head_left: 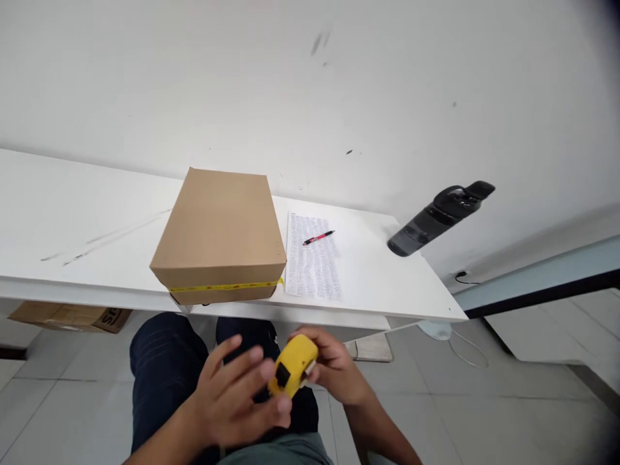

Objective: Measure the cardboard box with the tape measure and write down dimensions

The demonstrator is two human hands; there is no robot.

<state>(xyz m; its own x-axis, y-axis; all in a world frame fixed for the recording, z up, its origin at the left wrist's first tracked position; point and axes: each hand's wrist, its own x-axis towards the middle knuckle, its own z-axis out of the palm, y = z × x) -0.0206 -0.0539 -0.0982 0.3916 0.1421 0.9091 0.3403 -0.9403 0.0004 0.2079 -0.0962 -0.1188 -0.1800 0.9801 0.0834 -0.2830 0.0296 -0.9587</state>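
Observation:
My right hand (336, 368) grips a yellow tape measure (298, 358) with a black patch on its side, held above my lap in front of the table edge. Close beside it, my left hand (237, 394) has its fingers spread and slightly blurred; I cannot tell whether the fingertips touch the case. On the table ahead stands a brown cardboard box (223, 219). A yellow strip with dark marks (225, 287) runs along its front side below the lid edge, and its end sticks out at the right corner.
Right of the box, a sheet of handwritten paper (310, 271) lies under a red and black pen (318, 237). A dark bottle (436, 219) stands towards the right end of the white table (382, 271). Another cardboard box (72, 316) sits below the table at left.

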